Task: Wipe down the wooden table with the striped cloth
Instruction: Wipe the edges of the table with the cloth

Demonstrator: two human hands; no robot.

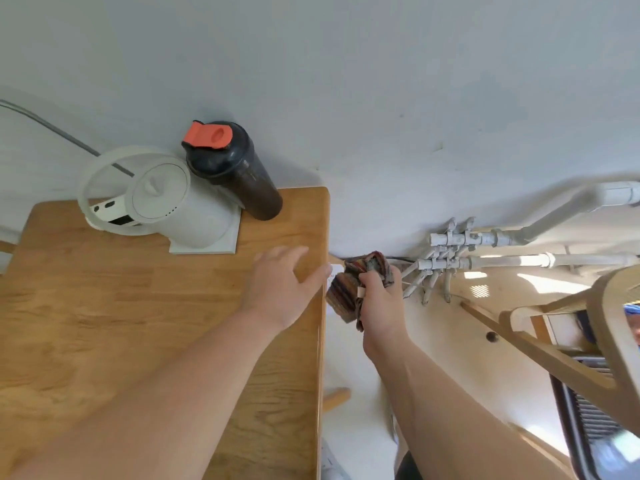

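Head view, and the cloth (350, 293) is bunched up tight, striped in rust, tan and grey, with a pale tag poking out by the thumb. Right hand (380, 308) has its fingers curled round it, holding it just off the right edge of the table (104, 323), over the floor (450, 337), not on the wood. Left hand (282, 289) is spread wide with straight fingers, holding nothing, over the far right corner; touching or hovering, I can't tell. Honey-coloured wood, rounded corners. At the back, a white kettle (173, 202) on a pale mat (223, 244), with a dark bottle (242, 174) with an orange lid beside it. Grey wall (381, 81) behind, white pipes (467, 249) low on the right, and a wooden chair (588, 341) nearby
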